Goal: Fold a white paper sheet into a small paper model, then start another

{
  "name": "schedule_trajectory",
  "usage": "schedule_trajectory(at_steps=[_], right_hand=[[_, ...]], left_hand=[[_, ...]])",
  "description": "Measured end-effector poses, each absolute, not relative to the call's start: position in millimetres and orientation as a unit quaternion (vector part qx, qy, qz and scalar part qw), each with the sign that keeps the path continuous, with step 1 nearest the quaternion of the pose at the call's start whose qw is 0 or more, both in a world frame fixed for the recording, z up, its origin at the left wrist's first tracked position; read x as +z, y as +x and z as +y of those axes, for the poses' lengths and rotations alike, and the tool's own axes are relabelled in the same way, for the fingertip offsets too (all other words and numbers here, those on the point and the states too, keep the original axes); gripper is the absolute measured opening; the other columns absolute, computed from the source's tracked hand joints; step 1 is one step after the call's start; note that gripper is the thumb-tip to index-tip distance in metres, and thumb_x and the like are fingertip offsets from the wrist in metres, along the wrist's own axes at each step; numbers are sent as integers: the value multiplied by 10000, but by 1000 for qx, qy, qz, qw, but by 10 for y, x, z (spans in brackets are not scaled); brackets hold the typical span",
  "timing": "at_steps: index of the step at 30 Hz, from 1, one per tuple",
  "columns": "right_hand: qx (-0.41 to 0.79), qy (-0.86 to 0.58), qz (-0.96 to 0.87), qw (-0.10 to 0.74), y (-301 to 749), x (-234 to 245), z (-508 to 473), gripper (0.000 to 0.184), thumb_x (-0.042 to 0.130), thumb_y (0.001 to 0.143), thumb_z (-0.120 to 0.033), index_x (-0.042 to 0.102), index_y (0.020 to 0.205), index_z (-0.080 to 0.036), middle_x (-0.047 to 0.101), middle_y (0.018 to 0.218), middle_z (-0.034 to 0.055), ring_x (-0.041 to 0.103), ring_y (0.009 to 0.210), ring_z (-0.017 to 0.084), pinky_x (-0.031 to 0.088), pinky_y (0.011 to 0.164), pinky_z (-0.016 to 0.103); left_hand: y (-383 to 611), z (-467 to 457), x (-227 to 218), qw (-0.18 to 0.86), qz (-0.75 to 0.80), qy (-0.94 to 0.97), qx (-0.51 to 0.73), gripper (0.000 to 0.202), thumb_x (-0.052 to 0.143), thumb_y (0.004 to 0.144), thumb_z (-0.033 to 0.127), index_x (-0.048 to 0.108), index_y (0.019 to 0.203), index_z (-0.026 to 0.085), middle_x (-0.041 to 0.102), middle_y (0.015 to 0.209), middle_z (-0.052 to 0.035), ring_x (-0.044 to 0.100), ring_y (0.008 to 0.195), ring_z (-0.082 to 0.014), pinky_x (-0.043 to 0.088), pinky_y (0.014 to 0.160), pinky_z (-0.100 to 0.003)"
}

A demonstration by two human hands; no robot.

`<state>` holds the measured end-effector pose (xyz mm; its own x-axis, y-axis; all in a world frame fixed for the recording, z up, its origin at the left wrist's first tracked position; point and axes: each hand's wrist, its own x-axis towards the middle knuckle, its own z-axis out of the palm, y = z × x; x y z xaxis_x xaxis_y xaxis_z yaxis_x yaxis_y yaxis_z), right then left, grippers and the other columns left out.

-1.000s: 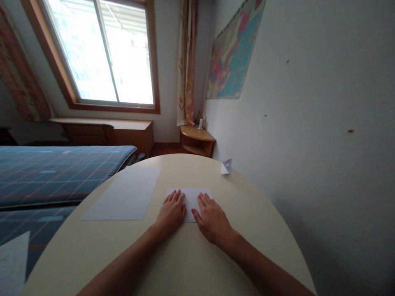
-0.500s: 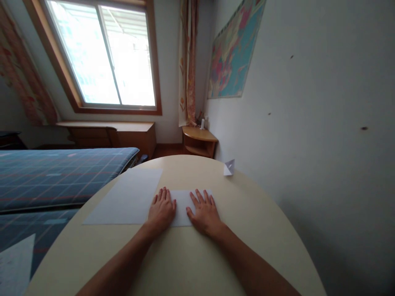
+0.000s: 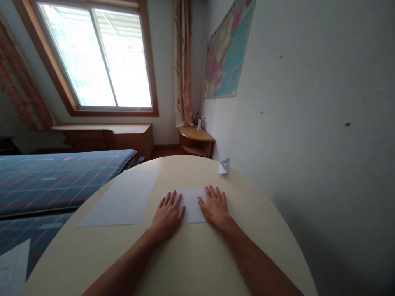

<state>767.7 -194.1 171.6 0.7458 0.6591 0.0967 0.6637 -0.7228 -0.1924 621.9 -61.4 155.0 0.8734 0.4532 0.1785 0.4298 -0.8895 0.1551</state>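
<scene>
A small folded white paper lies flat on the round beige table in front of me. My left hand rests flat on its left part, fingers stretched out. My right hand lies flat on its right edge, fingers spread. Both palms press down on the paper. A larger white sheet lies on the table just left of my left hand.
A small folded paper figure stands near the table's far right rim, close to the white wall. A bed with a blue checked cover is at the left. Another white sheet shows at the bottom left.
Both hands have slid sideways across the folded paper, first leftward, then back right. The right hand now sits at the paper's right edge, further from the left hand.
</scene>
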Motion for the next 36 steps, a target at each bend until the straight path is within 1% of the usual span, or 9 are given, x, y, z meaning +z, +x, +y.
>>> schedule_trajectory(at_steps=[2,5,8,15,17,22,27,31,36], right_hand=[[-47,-925,-359,116,7678,1751,-1972,616,332,957,-408,366,1475,-75,308,1549,149,149,1461,309,42,1170,507],[-56,-852,-498,149,7579,1781,-1959,545,311,970,-308,372,1475,-112,324,1551,104,148,1468,226,68,1188,417],[9,-806,-570,160,7465,1756,-1902,536,294,997,-396,348,1492,-197,308,1563,61,195,1456,213,150,1178,401],[27,-849,-508,142,7456,1703,-1871,620,373,955,-548,331,1501,-257,240,1588,70,136,1465,299,76,1178,464],[23,-851,-506,142,7453,1712,-1880,642,388,941,-571,335,1499,-261,246,1586,70,133,1464,305,75,1178,461],[30,-850,-508,140,7439,1721,-1893,691,394,915,-617,337,1498,-252,241,1587,81,125,1464,315,73,1175,468],[37,-860,-490,137,7440,1747,-1840,678,448,891,-564,392,1469,-213,272,1574,93,139,1457,333,59,1172,493],[47,-851,-506,134,7360,1796,-1659,689,380,921,-560,406,1453,-122,299,1552,158,155,1454,328,46,1162,537],[71,-809,-561,160,7230,1754,-1430,571,204,995,-495,347,1491,-253,254,1584,51,145,1466,274,71,1169,509]], left_hand=[[6221,-635,1558,51,230,966,106,559,344,979,450,375,1470,186,310,1557,-129,247,1445,-307,247,1150,-483],[6228,-669,1576,52,233,965,105,558,352,973,451,393,1461,182,320,1553,-135,255,1441,-317,247,1149,-486],[6217,-681,1593,56,233,966,102,555,345,977,444,394,1463,179,314,1554,-138,245,1445,-310,241,1154,-480],[6094,-561,1658,60,166,981,80,678,339,944,606,341,1493,209,252,1572,-156,191,1454,-330,223,1156,-493],[6071,-503,1681,54,184,979,74,724,334,936,623,330,1497,165,251,1566,-182,193,1452,-338,217,1156,-501],[6072,-413,1715,17,268,962,43,749,311,959,515,301,1468,-34,251,1544,-241,198,1451,-342,186,1170,-489],[6078,-437,1720,23,257,965,36,682,271,969,442,248,1500,15,178,1583,-151,131,1471,-288,187,1179,-465],[6077,-439,1707,30,254,966,39,665,261,968,428,260,1501,30,221,1574,-146,173,1466,-282,184,1179,-478],[6078,-400,1681,20,238,970,32,601,247,968,322,290,1490,28,213,1574,-148,167,1466,-276,191,1177,-473]])
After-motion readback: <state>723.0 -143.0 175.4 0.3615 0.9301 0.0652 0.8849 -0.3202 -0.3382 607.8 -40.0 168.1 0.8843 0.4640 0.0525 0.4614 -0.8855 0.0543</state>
